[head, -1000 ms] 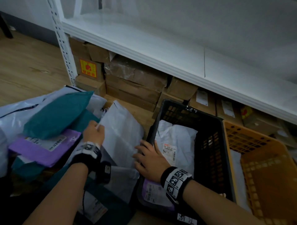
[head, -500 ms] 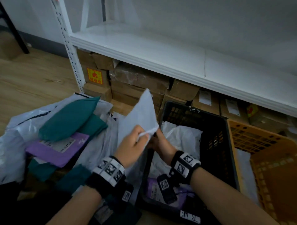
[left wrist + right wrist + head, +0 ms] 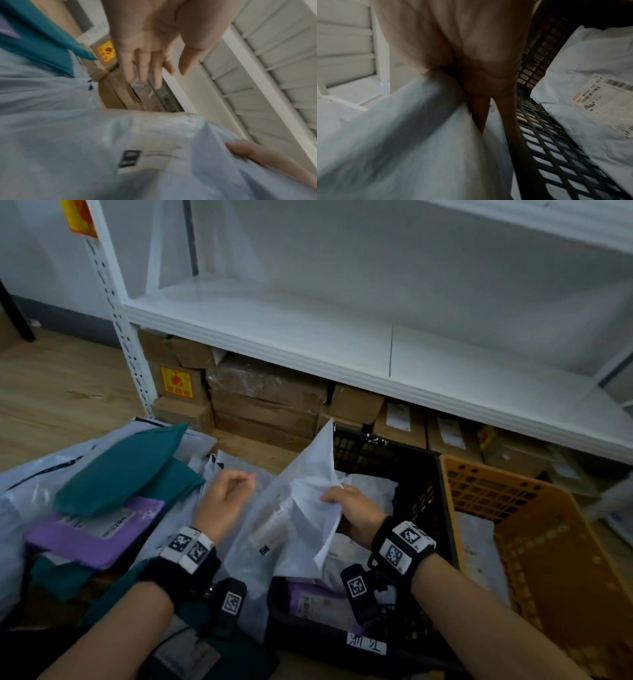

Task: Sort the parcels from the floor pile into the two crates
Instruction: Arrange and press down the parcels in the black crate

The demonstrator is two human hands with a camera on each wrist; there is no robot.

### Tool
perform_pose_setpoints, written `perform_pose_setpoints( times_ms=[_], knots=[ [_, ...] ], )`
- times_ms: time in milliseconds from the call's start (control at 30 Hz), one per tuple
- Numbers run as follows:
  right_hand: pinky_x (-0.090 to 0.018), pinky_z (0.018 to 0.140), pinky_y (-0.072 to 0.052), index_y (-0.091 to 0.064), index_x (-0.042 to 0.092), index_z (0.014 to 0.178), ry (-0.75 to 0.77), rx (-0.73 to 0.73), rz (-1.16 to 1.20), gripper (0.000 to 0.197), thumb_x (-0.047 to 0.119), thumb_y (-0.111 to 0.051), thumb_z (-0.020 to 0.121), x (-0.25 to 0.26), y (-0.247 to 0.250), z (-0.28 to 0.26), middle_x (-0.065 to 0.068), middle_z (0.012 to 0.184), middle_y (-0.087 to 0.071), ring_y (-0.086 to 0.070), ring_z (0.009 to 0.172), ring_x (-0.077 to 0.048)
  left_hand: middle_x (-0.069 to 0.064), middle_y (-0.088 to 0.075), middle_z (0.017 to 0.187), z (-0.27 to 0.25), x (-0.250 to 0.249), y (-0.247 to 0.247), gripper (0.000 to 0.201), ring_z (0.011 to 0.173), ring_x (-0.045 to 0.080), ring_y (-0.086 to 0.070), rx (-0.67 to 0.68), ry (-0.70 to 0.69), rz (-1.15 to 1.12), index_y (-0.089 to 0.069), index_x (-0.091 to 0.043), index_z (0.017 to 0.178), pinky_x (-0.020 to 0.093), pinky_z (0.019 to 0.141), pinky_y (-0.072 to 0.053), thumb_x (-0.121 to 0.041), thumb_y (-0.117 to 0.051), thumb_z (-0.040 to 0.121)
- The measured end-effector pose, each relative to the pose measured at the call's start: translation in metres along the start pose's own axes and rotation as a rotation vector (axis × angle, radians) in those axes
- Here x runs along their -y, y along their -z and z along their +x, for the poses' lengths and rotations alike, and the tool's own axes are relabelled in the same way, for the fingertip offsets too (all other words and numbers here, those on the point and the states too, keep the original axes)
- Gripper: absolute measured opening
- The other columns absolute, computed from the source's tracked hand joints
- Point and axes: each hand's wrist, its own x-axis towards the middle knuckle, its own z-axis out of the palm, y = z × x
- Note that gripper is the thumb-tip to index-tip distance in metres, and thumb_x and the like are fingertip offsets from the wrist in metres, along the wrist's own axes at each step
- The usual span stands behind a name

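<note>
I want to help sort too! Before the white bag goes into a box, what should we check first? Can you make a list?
1. Parcel held firmly: ok. The right hand grips the white parcel at its edge.
2. Left hand out of the way: ok. It is off the parcel, fingers loose, holding nothing.
3. Label readable: cannot tell. The label faces up but is blurred.
4. Room in the black crate: ok. Parcels lie inside, but below the rim.
5. Room in the orange crate: ok. Only a flat white parcel shows at the bottom.
6. Which crate is right: cannot tell, since the label cannot be read.
</note>
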Motion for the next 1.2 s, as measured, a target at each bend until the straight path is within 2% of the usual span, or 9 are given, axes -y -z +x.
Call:
perform_pose_setpoints(
  times_ms=[133, 267, 433, 533, 633, 733, 867, 1033, 1200],
  knots=[
    [-0.046, 0.095, -0.054, -0.066, 0.004, 0.118, 0.058, 0.074, 0.118, 0.032, -0.002, -0.051, 0.090, 0.016, 0.012, -0.026, -0.018, 0.110, -0.070, -0.068, 0.095, -0.033, 0.008, -0.056, 0.112, 0.011, 0.020, 0.006, 0.042, 0.100, 0.023, -0.058, 0.115, 0.314, 0.192, -0.058, -0.011, 0.115, 0.037, 0.095, -0.042, -0.045, -0.056, 0.092],
    [-0.041, 0.083, -0.061, -0.066, 0.002, 0.116, 0.109, 0.099, 0.254, 0.037, -0.008, -0.048, 0.085, 0.026, 0.031, -0.043, -0.017, 0.105, -0.073, -0.072, 0.089, -0.030, 0.016, -0.071, 0.106, 0.005, 0.014, -0.009, 0.041, 0.098, 0.031, -0.067, 0.229, 0.478, -0.274, -0.065, -0.004, 0.112, 0.039, 0.085, -0.053, -0.040, -0.058, 0.093],
    [-0.044, 0.087, -0.057, -0.068, 0.005, 0.117, 0.162, 0.072, 0.112, 0.050, -0.005, -0.054, 0.071, 0.041, 0.065, -0.061, -0.018, 0.110, -0.071, -0.070, 0.096, -0.035, 0.011, -0.074, 0.091, 0.008, -0.010, -0.019, 0.017, 0.069, 0.019, -0.072, 0.167, 0.342, -0.429, -0.068, -0.004, 0.103, 0.027, 0.057, -0.057, -0.015, -0.062, 0.092],
    [-0.049, 0.096, -0.054, -0.066, 0.006, 0.127, 0.203, 0.023, 0.063, 0.049, 0.008, -0.064, 0.078, 0.049, 0.087, -0.069, -0.020, 0.125, -0.067, -0.066, 0.110, -0.039, 0.002, -0.076, 0.085, 0.013, -0.025, -0.015, 0.012, 0.069, 0.012, -0.072, 0.106, 0.200, -0.354, -0.070, -0.009, 0.100, 0.021, 0.055, -0.056, -0.012, -0.061, 0.093],
    [-0.042, 0.089, -0.058, -0.064, 0.007, 0.131, 0.234, -0.033, 0.107, 0.044, 0.024, -0.070, 0.091, 0.048, 0.102, -0.071, -0.017, 0.128, -0.067, -0.066, 0.116, -0.036, -0.001, -0.076, 0.085, 0.015, -0.041, -0.017, 0.011, 0.069, 0.009, -0.072, 0.100, 0.093, -0.285, -0.072, -0.014, 0.097, 0.018, 0.054, -0.054, -0.012, -0.061, 0.092],
    [-0.041, 0.088, -0.060, -0.066, 0.006, 0.127, 0.255, -0.132, 0.088, 0.043, 0.021, -0.076, 0.088, 0.043, 0.105, -0.065, -0.015, 0.124, -0.070, -0.068, 0.113, -0.033, -0.003, -0.076, 0.078, 0.013, -0.057, -0.026, 0.012, 0.066, 0.008, -0.071, 0.126, 0.039, -0.266, -0.071, -0.014, 0.096, 0.017, 0.052, -0.052, -0.011, -0.060, 0.093],
    [-0.040, 0.082, -0.061, -0.071, 0.008, 0.118, 0.264, -0.217, 0.084, 0.046, 0.013, -0.085, 0.075, 0.039, 0.110, -0.061, -0.013, 0.116, -0.074, -0.073, 0.103, -0.031, 0.002, -0.075, 0.085, 0.011, -0.069, -0.038, 0.013, 0.069, 0.011, -0.072, 0.144, 0.059, -0.308, -0.070, -0.007, 0.100, 0.018, 0.056, -0.055, -0.011, -0.061, 0.092],
    [-0.056, 0.096, -0.053, -0.072, 0.009, 0.117, 0.235, -0.244, 0.090, 0.056, 0.014, -0.092, 0.065, 0.042, 0.122, -0.065, -0.015, 0.113, -0.074, -0.071, 0.104, -0.037, 0.009, -0.075, 0.092, 0.011, -0.076, -0.054, 0.021, 0.074, 0.016, -0.073, 0.146, 0.140, -0.379, -0.070, -0.004, 0.106, 0.019, 0.056, -0.055, -0.013, -0.067, 0.088],
    [-0.052, 0.105, -0.048, -0.070, 0.013, 0.121, 0.285, -0.279, 0.007, 0.070, 0.026, -0.096, 0.057, 0.056, 0.139, -0.075, -0.007, 0.117, -0.074, -0.067, 0.113, -0.033, 0.008, -0.076, 0.089, 0.007, -0.087, -0.091, 0.024, 0.074, 0.015, -0.074, 0.178, 0.181, -0.442, -0.072, -0.005, 0.100, 0.019, 0.056, -0.055, -0.014, -0.076, 0.078]
  ],
)
